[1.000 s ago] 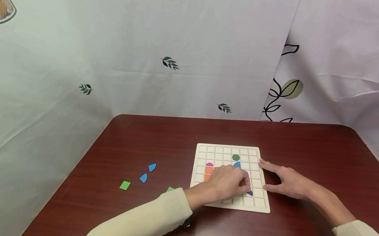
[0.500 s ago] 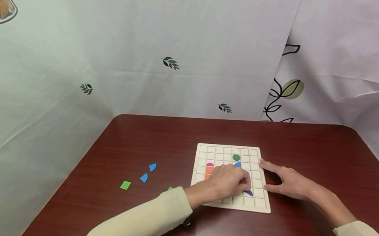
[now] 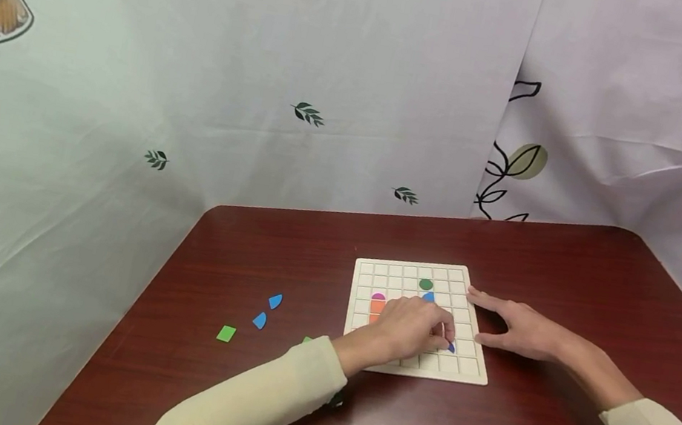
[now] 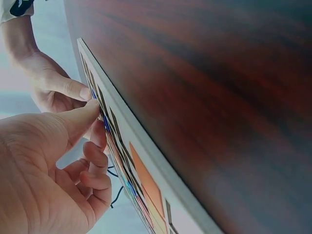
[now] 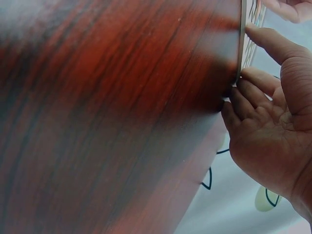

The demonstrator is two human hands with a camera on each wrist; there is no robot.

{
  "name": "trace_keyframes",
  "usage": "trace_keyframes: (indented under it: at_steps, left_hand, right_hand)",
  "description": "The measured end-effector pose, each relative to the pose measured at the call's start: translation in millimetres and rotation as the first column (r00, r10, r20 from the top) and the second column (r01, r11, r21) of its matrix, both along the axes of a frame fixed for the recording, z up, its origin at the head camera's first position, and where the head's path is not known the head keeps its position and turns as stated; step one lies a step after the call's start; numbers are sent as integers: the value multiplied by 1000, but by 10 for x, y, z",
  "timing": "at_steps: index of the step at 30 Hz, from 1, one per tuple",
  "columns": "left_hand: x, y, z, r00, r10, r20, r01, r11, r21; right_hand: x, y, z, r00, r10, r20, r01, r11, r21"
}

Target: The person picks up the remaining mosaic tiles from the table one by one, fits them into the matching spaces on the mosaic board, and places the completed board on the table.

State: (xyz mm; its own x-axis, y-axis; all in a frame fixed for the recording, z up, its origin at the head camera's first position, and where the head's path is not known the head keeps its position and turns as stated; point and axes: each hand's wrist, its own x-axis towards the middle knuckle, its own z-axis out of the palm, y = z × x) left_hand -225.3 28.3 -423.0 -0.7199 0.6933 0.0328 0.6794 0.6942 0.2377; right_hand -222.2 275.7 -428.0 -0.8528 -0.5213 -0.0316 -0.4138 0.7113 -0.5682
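A white grid board (image 3: 462, 368) lies on the table. My left hand (image 3: 411, 326) reaches over its middle with fingers curled, thumb and fingertip together at a dark blue piece (image 3: 451, 347) on the grid. In the left wrist view the thumb tip of this left hand (image 4: 53, 141) presses close at the board's surface; most of the piece is hidden. My right hand (image 3: 521, 328) has its fingers spread, with thumb and fingertips at the board's right edge. On the board I also see a dark green circle (image 3: 426, 285), a blue piece (image 3: 429, 297), orange squares (image 3: 377, 307) and a magenta piece (image 3: 378, 296).
Left of the board lie two blue quarter-round pieces (image 3: 275, 301) and a light green square (image 3: 226, 334). Another green piece (image 3: 307, 340) shows partly behind the left sleeve. The dark red wooden table (image 3: 281, 248) ends at a white printed cloth (image 3: 350, 79).
The left fingertips shift slightly at the dark blue piece, so more and then less of it shows. The right hand keeps its place at the board's edge.
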Motion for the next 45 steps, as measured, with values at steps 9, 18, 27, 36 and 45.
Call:
trace_keyframes:
  at_steps: [9,18,27,36,45]
  left_hand:
    - [-7,-7,14,1000,-3,-18,3,1000,3]
    - [-23,-37,36,1000,2,-25,-2,1000,-1]
    - [-136,-237,216,994,97,-50,-95,995,38]
    - [-262,-590,415,975,207,-76,-202,977,75]
    - [-346,-939,562,961,251,-119,-239,966,101]
  right_hand:
    - [10,-11,18,1000,-9,-8,9,1000,0]
    - [10,-23,9,1000,-7,3,7,1000,-7]
    - [28,-55,30,998,-32,61,33,999,-9]
    - [28,-70,30,995,-50,85,49,999,8]
    - [28,-61,23,995,-57,85,56,998,16]
